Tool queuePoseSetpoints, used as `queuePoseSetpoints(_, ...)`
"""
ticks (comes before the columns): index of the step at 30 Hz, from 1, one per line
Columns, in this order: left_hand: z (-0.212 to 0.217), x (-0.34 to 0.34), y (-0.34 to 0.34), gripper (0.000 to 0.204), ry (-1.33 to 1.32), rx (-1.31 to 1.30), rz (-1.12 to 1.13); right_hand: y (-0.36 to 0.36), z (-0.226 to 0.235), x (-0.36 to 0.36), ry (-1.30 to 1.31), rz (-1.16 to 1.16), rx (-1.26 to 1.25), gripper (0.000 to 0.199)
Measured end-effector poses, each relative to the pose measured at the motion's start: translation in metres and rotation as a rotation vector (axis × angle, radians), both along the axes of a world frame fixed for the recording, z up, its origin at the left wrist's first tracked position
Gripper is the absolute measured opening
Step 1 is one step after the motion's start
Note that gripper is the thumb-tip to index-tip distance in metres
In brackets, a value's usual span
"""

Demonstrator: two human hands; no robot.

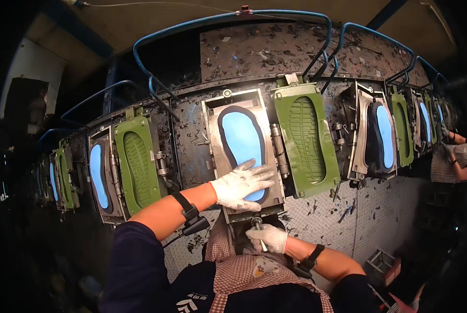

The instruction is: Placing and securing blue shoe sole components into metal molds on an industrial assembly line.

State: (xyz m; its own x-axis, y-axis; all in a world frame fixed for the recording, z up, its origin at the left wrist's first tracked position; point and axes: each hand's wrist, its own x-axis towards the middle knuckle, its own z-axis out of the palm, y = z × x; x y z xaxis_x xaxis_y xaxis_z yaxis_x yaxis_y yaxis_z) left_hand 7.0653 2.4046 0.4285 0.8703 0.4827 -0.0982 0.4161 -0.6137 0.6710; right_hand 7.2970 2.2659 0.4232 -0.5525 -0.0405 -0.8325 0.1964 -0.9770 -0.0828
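My left hand (245,187), in a white work glove, lies with fingers spread over the lower part of a light-blue shoe sole (239,133). A dark rim surrounds the sole, which sits in an open metal mould (217,163). Hinged to the mould's right side is a green mould half (302,136) with a ribbed, sole-shaped hollow. Below the mould's near end, my right hand (273,239), also gloved, is closed around a short metal handle (257,223). The palm of my left hand hides part of the sole's heel end.
Similar open moulds stand in a row, with another green half (137,167) to the left and a blue-soled mould (383,135) to the right. Blue tube rails (233,15) arch behind. Dark scraps litter the back board (290,49) and metal floor (317,224). Another person's arm (458,167) shows far right.
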Motion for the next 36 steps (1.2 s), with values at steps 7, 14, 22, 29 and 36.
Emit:
queuePoseSetpoints(7, -0.02, -0.03, 0.007, 0.078, -0.219, 0.074, 0.579, 0.093, 0.034, 0.001, -0.019, 1.336, 0.838, 0.056)
queuePoseSetpoints(14, -0.109, -0.064, -0.004, 0.077, -1.062, -1.055, 1.884, 0.048, 0.064, 0.127, -0.322, 0.463, 0.663, 0.055)
queuePoseSetpoints(22, -0.111, -0.075, -0.095, 0.043, -0.315, -0.428, 1.732, 0.047, 0.069, 0.223, -0.492, -0.086, 0.552, 0.038)
queuePoseSetpoints(29, 0.01, 0.029, -0.085, 0.042, -0.078, 0.391, 0.932, 0.154, 0.072, 0.288, -1.058, 0.297, 1.665, 0.02)
queuePoseSetpoints(36, 0.01, 0.074, -0.074, 0.045, 0.164, 0.389, 0.813, 0.319, 0.024, 0.35, -1.245, 1.261, 2.163, 0.03)
